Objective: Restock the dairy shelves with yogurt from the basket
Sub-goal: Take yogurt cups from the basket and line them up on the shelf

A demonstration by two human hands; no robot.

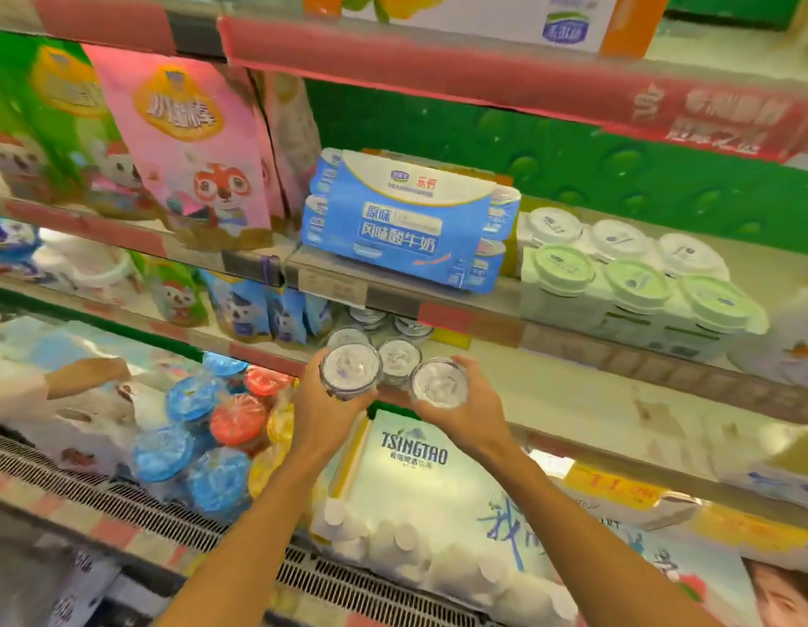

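The left hand (327,407) grips one yogurt cup (350,368); the right hand (465,411) grips a second cup (439,383). Between and just beyond them, more cups (398,360) stand on the shelf (574,395).

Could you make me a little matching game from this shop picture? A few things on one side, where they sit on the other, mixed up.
Things:
1. blue yogurt multipack
2. pink fox box
3. green-lidded cups
4. Tsingtao pack

Places:
A. lowest level, beneath the two hands
B. middle of the upper shelf
C. right of the blue multipack
D. left of the blue multipack

Pairs: 1-B, 2-D, 3-C, 4-A
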